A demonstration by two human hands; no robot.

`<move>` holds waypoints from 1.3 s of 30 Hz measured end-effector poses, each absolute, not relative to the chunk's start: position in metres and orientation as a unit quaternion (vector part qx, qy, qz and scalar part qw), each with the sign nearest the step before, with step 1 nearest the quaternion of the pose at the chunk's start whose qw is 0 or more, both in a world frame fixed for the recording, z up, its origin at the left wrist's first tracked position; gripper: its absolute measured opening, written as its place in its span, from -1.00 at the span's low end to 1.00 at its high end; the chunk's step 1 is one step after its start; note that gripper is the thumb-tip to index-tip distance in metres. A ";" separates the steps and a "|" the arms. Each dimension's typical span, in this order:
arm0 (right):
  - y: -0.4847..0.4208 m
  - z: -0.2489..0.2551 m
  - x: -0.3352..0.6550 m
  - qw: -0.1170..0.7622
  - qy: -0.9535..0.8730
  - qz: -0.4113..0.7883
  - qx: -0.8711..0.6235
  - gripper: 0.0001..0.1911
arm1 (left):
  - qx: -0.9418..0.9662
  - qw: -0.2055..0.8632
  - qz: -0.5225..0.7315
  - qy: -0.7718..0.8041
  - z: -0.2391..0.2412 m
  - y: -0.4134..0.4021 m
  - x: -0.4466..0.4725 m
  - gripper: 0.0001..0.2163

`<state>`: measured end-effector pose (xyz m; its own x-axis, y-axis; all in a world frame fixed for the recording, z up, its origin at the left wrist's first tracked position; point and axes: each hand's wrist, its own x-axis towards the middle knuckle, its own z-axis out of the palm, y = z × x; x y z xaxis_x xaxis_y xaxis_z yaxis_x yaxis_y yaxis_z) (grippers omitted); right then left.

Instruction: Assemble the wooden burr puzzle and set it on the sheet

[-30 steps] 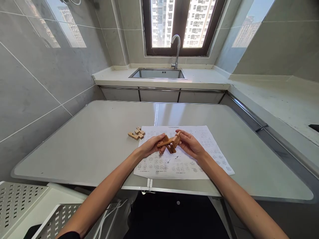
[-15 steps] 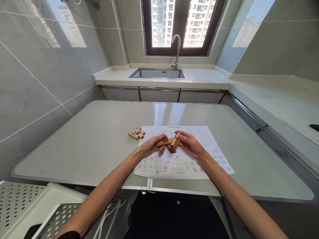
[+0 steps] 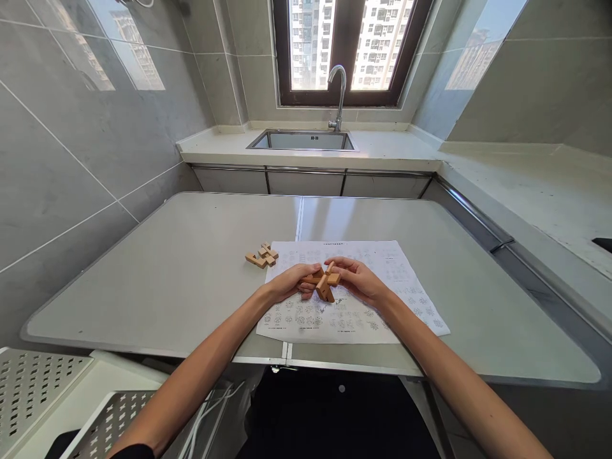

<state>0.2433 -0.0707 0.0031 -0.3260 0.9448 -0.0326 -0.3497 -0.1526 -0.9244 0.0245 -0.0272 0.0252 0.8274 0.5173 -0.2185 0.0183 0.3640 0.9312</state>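
Bundle of wooden blocks [image 3: 325,288], held above the middle of a sheet of paper [image 3: 368,333]. Several orange-brown, square-edged bars cross at angles: one points left into the grasp, a short one juts right, another rises at the top, and a broader pair slants down toward the paper. The finer joints are too small to make out. The left hand [image 3: 292,282], over the paper's left part, is clamped on the bundle, thumb above and fingers beneath. The right hand [image 3: 358,279], over the paper's centre, has curled fingers at the bundle's upper right; whether they grip or merely touch cannot be told. The paper bears a heading along its far edge, rows of small line drawings and dark captions near its close edge, all too small to read. Paler loose blocks [image 3: 264,255] lie beside the paper's far left corner. The grey table [image 3: 143,274] extends beyond the paper on all sides.
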 end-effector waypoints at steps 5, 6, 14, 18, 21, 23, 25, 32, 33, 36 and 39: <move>-0.070 0.002 0.242 0.483 -0.437 0.683 -0.331 -0.72 | 0.533 0.794 0.161 0.244 0.026 -0.030 0.025 -0.49; -0.070 0.002 0.243 0.487 -0.429 0.687 -0.325 -0.73 | 0.527 0.796 0.168 0.245 0.026 -0.030 0.025 -0.51; -0.064 -0.007 0.247 0.499 -0.369 0.728 -0.292 -0.74 | 0.566 0.736 0.274 0.250 0.024 -0.030 0.028 -0.55; -0.062 -0.010 0.248 0.505 -0.342 0.735 -0.296 -0.73 | 0.623 0.681 0.289 0.252 0.022 -0.034 0.031 -0.43; -0.061 -0.013 0.248 0.509 -0.337 0.734 -0.297 -0.74 | 0.643 0.655 0.305 0.255 0.019 -0.036 0.031 -0.22; -0.061 -0.014 0.248 0.508 -0.339 0.733 -0.299 -0.74 | 0.658 0.634 0.310 0.262 0.018 -0.036 0.031 -0.10; -0.061 -0.013 0.247 0.508 -0.340 0.733 -0.299 -0.74 | 0.672 0.618 0.310 0.266 0.017 -0.037 0.031 -0.06; -0.064 -0.008 0.246 0.509 -0.339 0.736 -0.290 -0.70 | 0.721 0.557 0.302 0.280 0.023 -0.042 0.031 -0.20; -0.064 -0.008 0.246 0.508 -0.341 0.736 -0.291 -0.69 | 0.724 0.551 0.302 0.285 0.023 -0.042 0.031 -0.21; -0.065 -0.007 0.245 0.508 -0.344 0.732 -0.296 -0.69 | 0.729 0.537 0.303 0.297 0.024 -0.042 0.031 -0.22; -0.065 -0.006 0.245 0.509 -0.346 0.730 -0.297 -0.68 | 0.735 0.530 0.304 0.293 0.024 -0.042 0.031 -0.25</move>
<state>0.2451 -0.0651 -0.0064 -0.3053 0.9488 -0.0816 -0.5385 -0.2427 -0.8069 0.0306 -0.0416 0.0239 0.6436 0.7533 0.1356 0.1088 -0.2654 0.9580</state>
